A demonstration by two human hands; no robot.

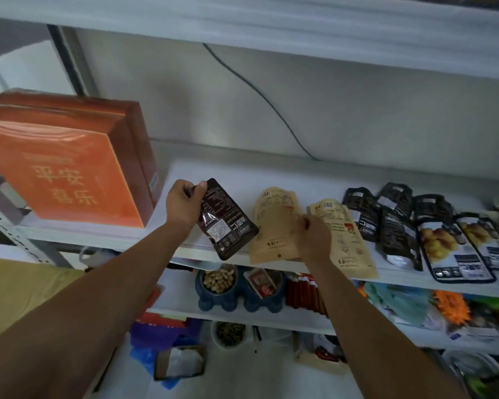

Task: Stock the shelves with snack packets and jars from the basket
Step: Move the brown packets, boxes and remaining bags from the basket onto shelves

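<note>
A: What is on the shelf (202, 171)?
B: At left, an orange box (69, 171) with gold Chinese characters, upside down. At right, packets (398, 226) lie flat in a row.
A: And the hands?
B: The left hand (185, 205) grips a dark packet (228, 223), likely next in the row. The right hand (314, 237) pinches a tan packet (274, 228), probably straightening it. The small print is unreadable.

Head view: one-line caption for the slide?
Left hand holds a dark brown packet over the white shelf; right hand pinches a tan packet lying on it.
</note>
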